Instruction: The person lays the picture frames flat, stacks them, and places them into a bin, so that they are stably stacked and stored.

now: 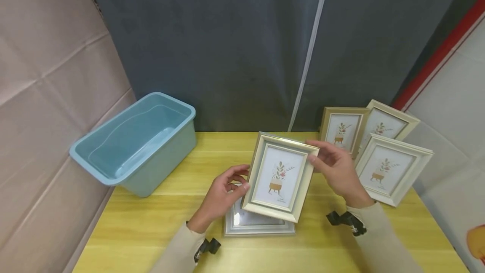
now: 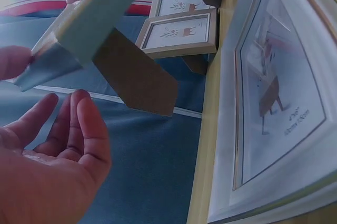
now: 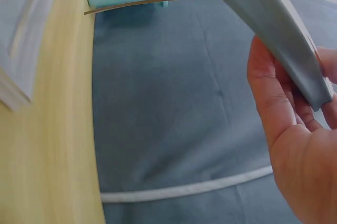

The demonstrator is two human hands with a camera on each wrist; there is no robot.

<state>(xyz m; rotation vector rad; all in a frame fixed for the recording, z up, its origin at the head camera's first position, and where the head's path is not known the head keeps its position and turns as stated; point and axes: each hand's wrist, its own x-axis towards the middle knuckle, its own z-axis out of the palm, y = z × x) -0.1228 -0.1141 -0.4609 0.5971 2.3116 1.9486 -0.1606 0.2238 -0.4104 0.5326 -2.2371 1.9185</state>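
Note:
Both hands hold a cream picture frame point(image 1: 279, 176) with a plant print, tilted above the table. My left hand point(image 1: 220, 195) is at its left edge, the thumb in front and the curled fingers behind. At the upper right corner, my right hand point(image 1: 339, 172) pinches the frame between thumb and fingers. From its back a brown stand leg point(image 2: 138, 77) sticks out, seen in the left wrist view. Beneath it a silvery-white picture frame point(image 1: 259, 229) lies face up on the table, partly hidden by the held one.
A blue plastic bin point(image 1: 166, 155) stands at the table's back left. Standing at the right are a tan frame point(image 1: 345, 132), a cream frame point(image 1: 403, 125) behind it and a white frame point(image 1: 386, 169) in front. A dark curtain point(image 1: 227, 54) hangs behind the wooden table point(image 1: 144, 231).

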